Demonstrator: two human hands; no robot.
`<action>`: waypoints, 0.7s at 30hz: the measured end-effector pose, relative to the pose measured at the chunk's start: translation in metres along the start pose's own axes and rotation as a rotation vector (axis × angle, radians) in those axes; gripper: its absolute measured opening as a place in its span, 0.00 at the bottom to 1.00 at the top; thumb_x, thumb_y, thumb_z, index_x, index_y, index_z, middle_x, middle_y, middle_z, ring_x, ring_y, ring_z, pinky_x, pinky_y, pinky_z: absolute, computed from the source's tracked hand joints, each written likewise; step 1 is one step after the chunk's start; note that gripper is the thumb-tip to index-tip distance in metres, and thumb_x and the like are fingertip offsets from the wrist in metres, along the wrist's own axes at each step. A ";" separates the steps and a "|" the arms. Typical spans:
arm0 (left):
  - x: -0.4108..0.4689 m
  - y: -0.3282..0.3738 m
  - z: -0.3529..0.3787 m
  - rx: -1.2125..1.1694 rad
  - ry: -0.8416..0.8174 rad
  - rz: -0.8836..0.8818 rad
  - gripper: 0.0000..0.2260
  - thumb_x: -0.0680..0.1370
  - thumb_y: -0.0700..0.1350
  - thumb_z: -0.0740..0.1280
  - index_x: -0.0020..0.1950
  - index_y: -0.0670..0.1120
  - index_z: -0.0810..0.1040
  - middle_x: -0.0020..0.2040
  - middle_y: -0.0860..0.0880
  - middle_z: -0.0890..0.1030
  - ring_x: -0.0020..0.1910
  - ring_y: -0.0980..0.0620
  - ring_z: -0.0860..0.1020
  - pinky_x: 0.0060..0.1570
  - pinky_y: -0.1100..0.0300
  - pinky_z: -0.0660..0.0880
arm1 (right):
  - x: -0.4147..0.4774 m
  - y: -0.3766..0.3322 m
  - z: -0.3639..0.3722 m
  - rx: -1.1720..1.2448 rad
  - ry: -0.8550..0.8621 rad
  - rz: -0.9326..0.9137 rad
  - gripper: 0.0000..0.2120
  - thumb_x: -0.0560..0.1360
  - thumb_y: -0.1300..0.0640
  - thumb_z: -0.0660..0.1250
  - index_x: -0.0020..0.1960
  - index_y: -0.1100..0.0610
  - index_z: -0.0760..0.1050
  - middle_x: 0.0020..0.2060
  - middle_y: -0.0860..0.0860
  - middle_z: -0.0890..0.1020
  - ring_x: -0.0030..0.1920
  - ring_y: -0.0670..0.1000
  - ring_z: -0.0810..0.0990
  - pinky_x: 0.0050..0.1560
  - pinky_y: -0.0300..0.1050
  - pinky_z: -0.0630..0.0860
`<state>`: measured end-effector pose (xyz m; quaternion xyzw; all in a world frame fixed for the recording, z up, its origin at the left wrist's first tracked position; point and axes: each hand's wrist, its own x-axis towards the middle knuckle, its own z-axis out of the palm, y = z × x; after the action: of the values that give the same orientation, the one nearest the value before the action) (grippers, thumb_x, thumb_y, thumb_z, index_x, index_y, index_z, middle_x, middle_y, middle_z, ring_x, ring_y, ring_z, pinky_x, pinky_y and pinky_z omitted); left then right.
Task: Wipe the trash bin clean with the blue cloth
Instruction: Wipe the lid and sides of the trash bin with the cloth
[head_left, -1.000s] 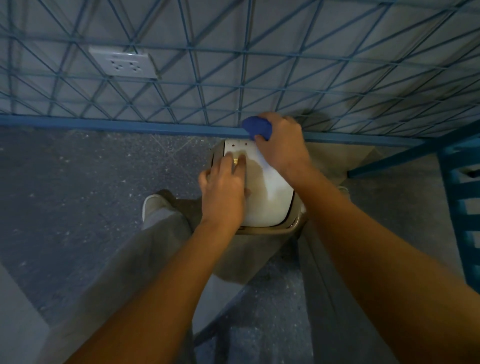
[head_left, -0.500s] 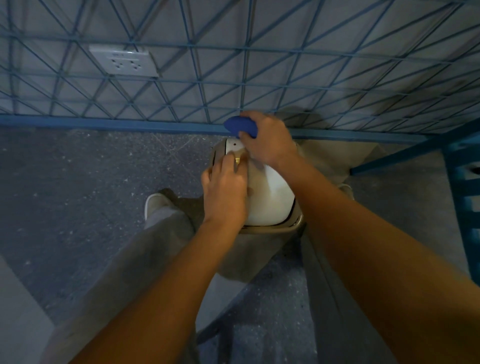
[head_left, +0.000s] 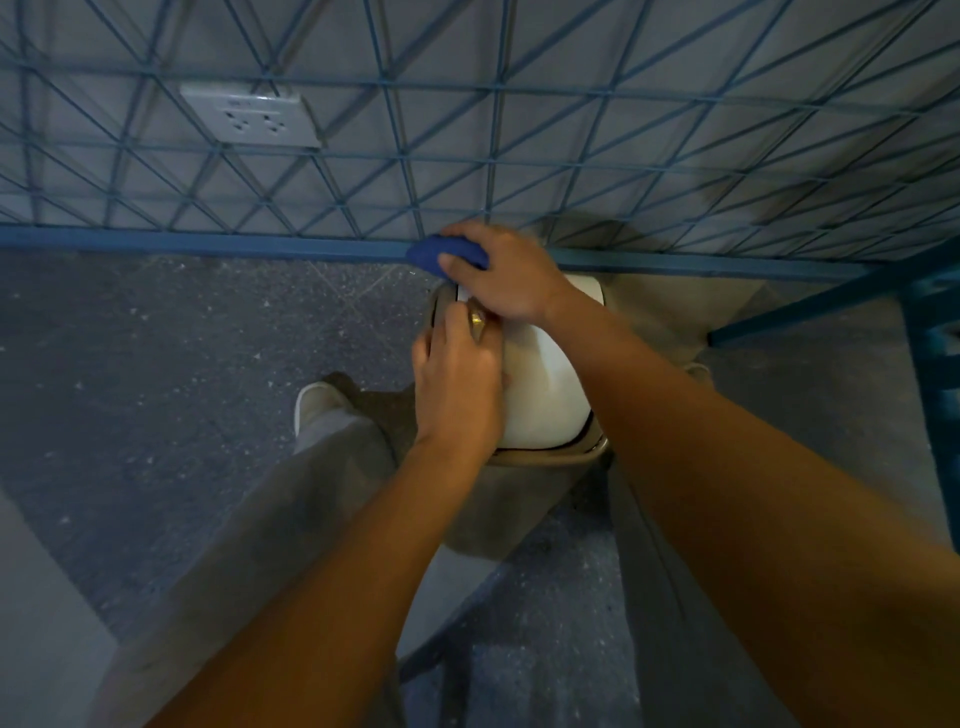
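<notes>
A small trash bin (head_left: 540, 395) with a white domed lid and a beige body stands on the floor between my feet, close to a blue wire fence. My right hand (head_left: 506, 278) grips the bunched blue cloth (head_left: 441, 252) and presses it at the lid's far left corner. My left hand (head_left: 460, 387) lies flat on the near left part of the lid, fingers together, steadying the bin. Much of the lid's left side is hidden under both hands.
The blue wire fence with its bottom rail (head_left: 208, 244) runs across just behind the bin, a wall socket (head_left: 249, 117) behind it. A blue metal frame (head_left: 930, 332) stands at the right. My white shoe (head_left: 317, 402) rests on the speckled grey floor to the left.
My right hand has slid the blue cloth leftward along the lid's far edge, from above the middle to the far left corner. The left hand has stayed on the lid.
</notes>
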<state>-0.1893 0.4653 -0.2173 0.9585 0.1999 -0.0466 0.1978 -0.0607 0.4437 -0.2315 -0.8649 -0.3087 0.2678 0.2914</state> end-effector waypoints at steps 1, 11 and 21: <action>-0.001 0.000 0.000 0.004 0.003 -0.008 0.27 0.73 0.42 0.69 0.70 0.43 0.66 0.66 0.40 0.67 0.63 0.41 0.69 0.67 0.48 0.61 | 0.000 -0.002 0.000 0.022 -0.038 -0.044 0.19 0.77 0.52 0.63 0.67 0.54 0.70 0.63 0.54 0.76 0.63 0.53 0.74 0.63 0.45 0.67; -0.002 -0.002 0.004 0.078 0.033 0.014 0.28 0.71 0.44 0.70 0.70 0.43 0.67 0.61 0.40 0.72 0.62 0.40 0.71 0.66 0.45 0.62 | 0.010 0.014 0.000 -0.046 0.012 -0.013 0.20 0.76 0.56 0.63 0.67 0.53 0.69 0.63 0.56 0.76 0.63 0.55 0.73 0.63 0.43 0.66; -0.001 -0.004 0.001 0.088 -0.035 0.014 0.30 0.76 0.49 0.65 0.75 0.47 0.57 0.67 0.42 0.64 0.68 0.43 0.64 0.70 0.49 0.53 | -0.001 0.029 -0.018 -0.049 0.097 0.036 0.20 0.77 0.59 0.63 0.68 0.55 0.69 0.65 0.56 0.75 0.65 0.54 0.72 0.65 0.40 0.64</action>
<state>-0.1925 0.4682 -0.2195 0.9667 0.1876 -0.0705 0.1593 -0.0383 0.4185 -0.2383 -0.8892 -0.2850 0.2230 0.2798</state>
